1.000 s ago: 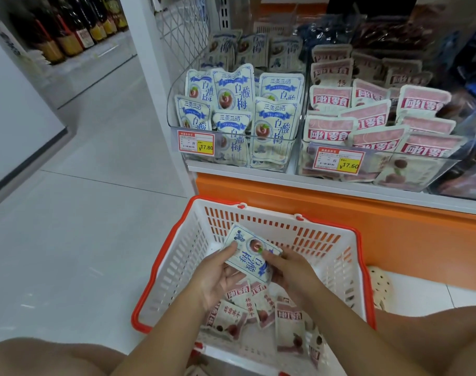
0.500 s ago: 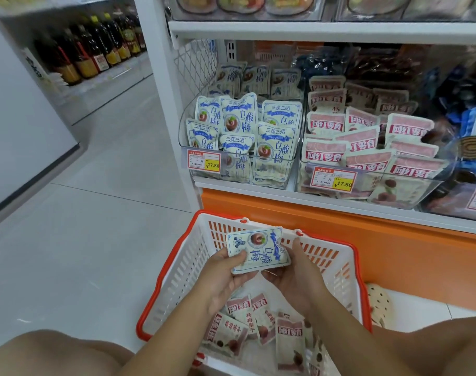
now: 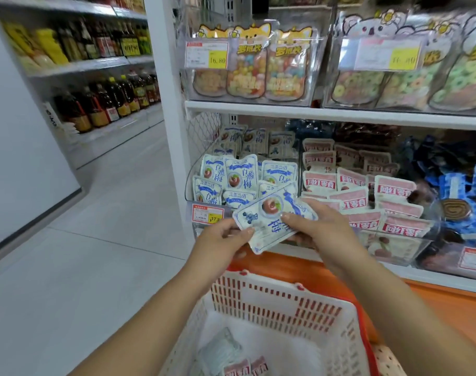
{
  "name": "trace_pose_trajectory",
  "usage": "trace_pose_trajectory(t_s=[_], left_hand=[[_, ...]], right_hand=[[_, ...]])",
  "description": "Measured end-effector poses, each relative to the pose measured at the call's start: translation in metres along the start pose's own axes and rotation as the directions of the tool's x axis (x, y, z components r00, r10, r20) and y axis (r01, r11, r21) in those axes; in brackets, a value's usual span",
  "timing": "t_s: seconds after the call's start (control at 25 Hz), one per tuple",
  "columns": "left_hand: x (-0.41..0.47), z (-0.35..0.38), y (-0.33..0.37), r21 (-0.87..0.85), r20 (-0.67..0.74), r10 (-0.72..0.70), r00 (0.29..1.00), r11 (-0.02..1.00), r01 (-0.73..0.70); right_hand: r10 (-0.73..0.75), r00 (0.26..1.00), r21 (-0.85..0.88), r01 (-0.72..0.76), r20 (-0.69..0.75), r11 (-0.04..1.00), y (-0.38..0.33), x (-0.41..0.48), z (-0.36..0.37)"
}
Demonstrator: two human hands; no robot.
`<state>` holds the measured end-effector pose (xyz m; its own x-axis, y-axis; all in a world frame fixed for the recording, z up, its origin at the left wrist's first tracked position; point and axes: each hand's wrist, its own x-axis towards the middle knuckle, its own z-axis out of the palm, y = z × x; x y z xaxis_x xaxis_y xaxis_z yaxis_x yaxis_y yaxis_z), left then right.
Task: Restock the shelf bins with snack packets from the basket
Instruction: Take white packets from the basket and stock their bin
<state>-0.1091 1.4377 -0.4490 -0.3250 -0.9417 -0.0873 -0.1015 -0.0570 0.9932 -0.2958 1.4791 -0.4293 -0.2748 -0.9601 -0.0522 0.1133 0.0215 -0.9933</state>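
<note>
Pale tiled floor [image 3: 95, 253] runs past a white wall panel [image 3: 22, 131] toward shelves of dark bottles [image 3: 109, 100].

The person's bare forearms stretch forward side by side, left hand [image 3: 221, 238] pinching a packet's [image 3: 269, 210] left edge with its thumb on top, right hand [image 3: 322, 229] gripping its right end, thumb across the face.

Far off to the left of the left hand [image 3: 220, 240], dark bottles [image 3: 106, 101] stand in rows on grey shelves [image 3: 82, 65], with yellow bottles [image 3: 49, 47] higher up. Pale floor tiles [image 3: 109, 240] spread between. Below the right hand [image 3: 323, 234] runs an orange panel [image 3: 448, 313].
</note>
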Motion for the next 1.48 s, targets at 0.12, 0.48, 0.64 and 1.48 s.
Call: trace_pose_trajectory(t_s=[0.12, 0.48, 0.64, 1.48], left_hand=[[0.036, -0.007, 0.027, 0.471, -0.042, 0.351, 0.935, 0.833, -0.291], [0.156, 0.012, 0.048, 0.906, 0.293, 0.418, 0.860, 0.165, -0.389], [0.193, 0.016, 0.052, 0.913, 0.351, 0.299, 0.887, 0.103, -0.396], [0.057, -0.004, -0.053, 0.730, 0.375, 0.656, 0.655, 0.226, -0.645]], right_hand=[[-0.092, 0.980, 0.007, 0.094, -0.175, 0.996, -0.034, 0.046, -0.017], [-0.290, 0.885, -0.300, 0.184, -0.365, 0.936, -0.069, 0.202, -0.035], [-0.182, 0.983, -0.702, 0.138, 0.013, 0.699, -0.090, 0.227, -0.040], [-0.726, 0.618, -0.710, 0.654, 0.302, 0.261, 0.045, 0.046, 0.009]])
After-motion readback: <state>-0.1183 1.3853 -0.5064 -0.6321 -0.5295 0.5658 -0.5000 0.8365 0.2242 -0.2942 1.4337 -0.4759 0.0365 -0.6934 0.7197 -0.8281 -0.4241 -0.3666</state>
